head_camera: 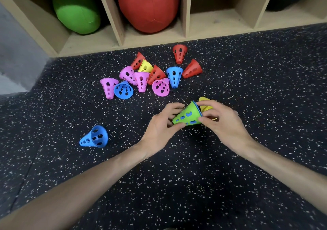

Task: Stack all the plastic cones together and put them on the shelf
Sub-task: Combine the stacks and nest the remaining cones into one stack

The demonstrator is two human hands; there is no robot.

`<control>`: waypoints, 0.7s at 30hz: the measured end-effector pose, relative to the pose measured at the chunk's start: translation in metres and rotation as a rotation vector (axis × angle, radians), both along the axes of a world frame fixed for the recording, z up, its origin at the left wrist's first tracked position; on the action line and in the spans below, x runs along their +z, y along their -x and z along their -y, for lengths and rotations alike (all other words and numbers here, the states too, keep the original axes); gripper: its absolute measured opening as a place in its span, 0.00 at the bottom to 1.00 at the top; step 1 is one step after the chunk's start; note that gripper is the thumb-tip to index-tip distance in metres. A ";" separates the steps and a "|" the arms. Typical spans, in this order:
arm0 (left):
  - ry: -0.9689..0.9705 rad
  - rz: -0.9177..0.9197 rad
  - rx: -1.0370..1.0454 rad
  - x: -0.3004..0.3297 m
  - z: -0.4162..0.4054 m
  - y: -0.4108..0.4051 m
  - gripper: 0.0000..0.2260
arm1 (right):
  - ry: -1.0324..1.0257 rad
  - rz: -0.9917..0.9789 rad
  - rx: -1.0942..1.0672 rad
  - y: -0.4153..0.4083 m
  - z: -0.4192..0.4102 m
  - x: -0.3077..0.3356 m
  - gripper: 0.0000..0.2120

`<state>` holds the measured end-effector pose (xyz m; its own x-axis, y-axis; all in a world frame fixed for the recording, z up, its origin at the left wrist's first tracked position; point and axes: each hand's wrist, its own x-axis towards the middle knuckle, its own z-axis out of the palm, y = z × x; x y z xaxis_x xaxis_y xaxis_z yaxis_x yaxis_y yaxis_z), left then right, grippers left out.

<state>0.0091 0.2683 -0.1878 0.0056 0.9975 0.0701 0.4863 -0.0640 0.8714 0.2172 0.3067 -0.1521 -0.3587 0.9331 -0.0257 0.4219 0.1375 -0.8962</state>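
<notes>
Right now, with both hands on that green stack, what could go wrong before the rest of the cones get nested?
1. The green cone, with a blue one nested inside, lies tilted between the left hand and right hand, held mostly by fingertips; it might slip.
2. A yellow cone sits half hidden behind the right hand and could be overlooked.
3. The lone blue cone lies apart from the pile, easy to miss.
</notes>
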 end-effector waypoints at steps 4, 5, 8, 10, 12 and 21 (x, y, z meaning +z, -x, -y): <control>-0.009 0.028 0.074 0.003 -0.019 0.004 0.21 | -0.056 0.023 -0.075 -0.002 -0.006 -0.001 0.15; 0.003 0.003 0.101 0.002 -0.028 0.008 0.21 | -0.069 0.029 -0.088 -0.004 -0.007 -0.001 0.15; 0.072 -0.112 0.139 -0.007 -0.059 0.022 0.22 | -0.082 0.041 -0.102 -0.008 -0.008 -0.004 0.15; 0.144 -0.096 0.160 -0.012 -0.077 0.030 0.23 | -0.079 0.045 -0.110 -0.011 -0.007 -0.009 0.15; 0.205 -0.063 0.177 -0.015 -0.090 0.035 0.26 | -0.080 0.051 -0.107 -0.014 -0.006 -0.013 0.15; 0.196 0.013 0.296 -0.010 -0.112 0.032 0.33 | -0.051 0.017 -0.121 -0.031 -0.004 -0.022 0.15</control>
<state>-0.0231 0.3802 -0.1979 -0.2849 0.9503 -0.1251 0.4478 0.2474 0.8592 0.2482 0.3107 -0.1744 -0.2434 0.9698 0.0178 0.4528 0.1299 -0.8821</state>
